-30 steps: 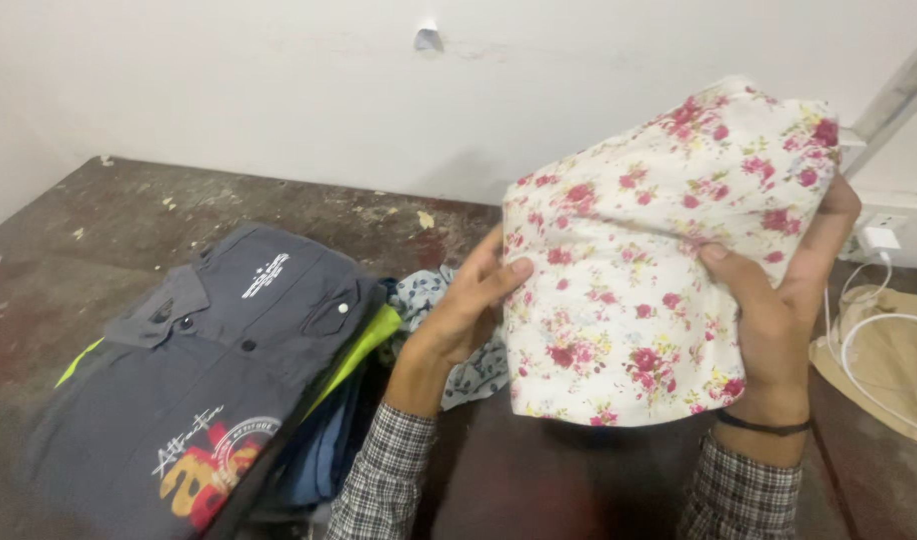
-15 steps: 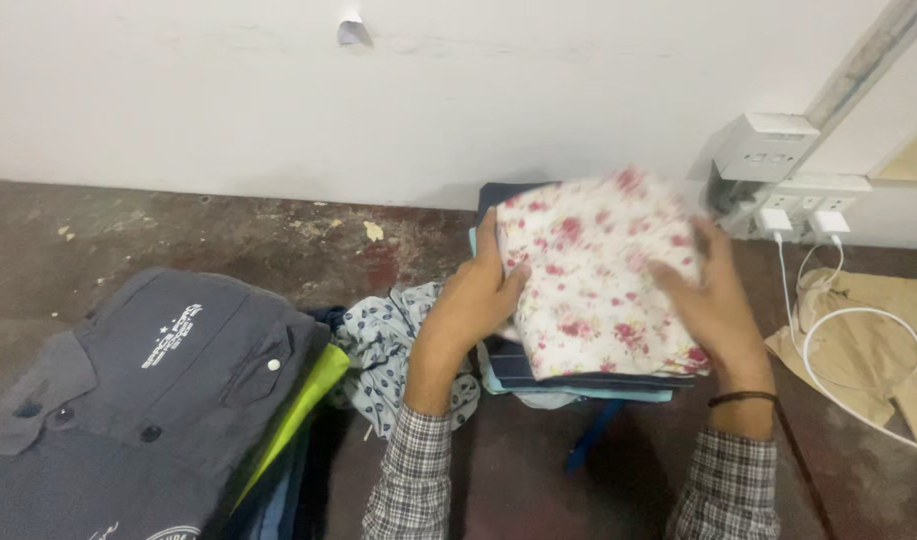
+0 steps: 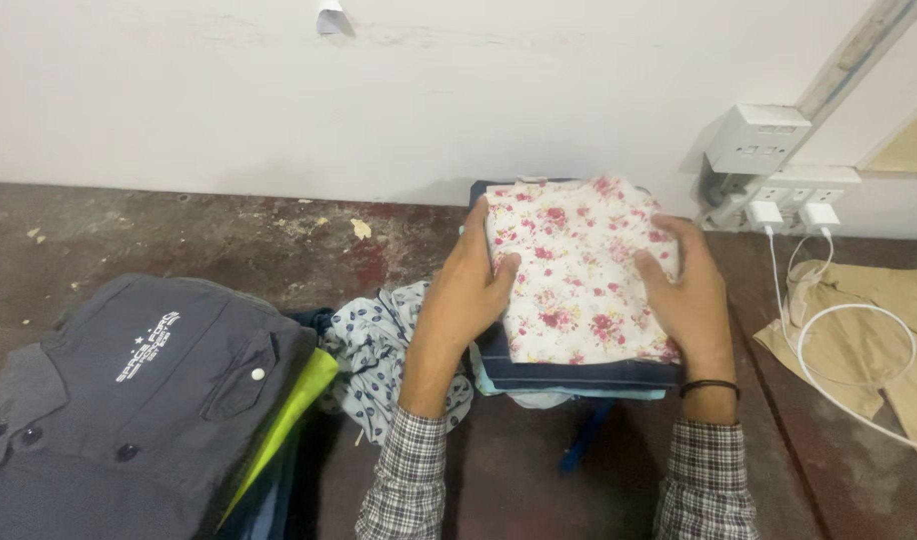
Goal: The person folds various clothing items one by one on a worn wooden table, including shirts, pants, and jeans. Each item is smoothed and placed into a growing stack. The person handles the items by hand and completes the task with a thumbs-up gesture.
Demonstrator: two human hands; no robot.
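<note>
Matt floral cotton cloth (image 3: 577, 270); rough worn floor (image 3: 179, 230); glossy plastic cable (image 3: 839, 350)

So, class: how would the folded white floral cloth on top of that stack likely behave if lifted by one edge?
The folded white floral cloth would probably flop open, since it looks thin and soft. It seems light, lying flat on the stack of folded clothes. Both hands, left hand and right hand, press its sides, so it may slide if pushed.

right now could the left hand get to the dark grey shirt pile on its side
Probably yes. The left hand rests on the floral cloth, and only a crumpled spotted cloth lies low between it and the dark grey shirt.
</note>
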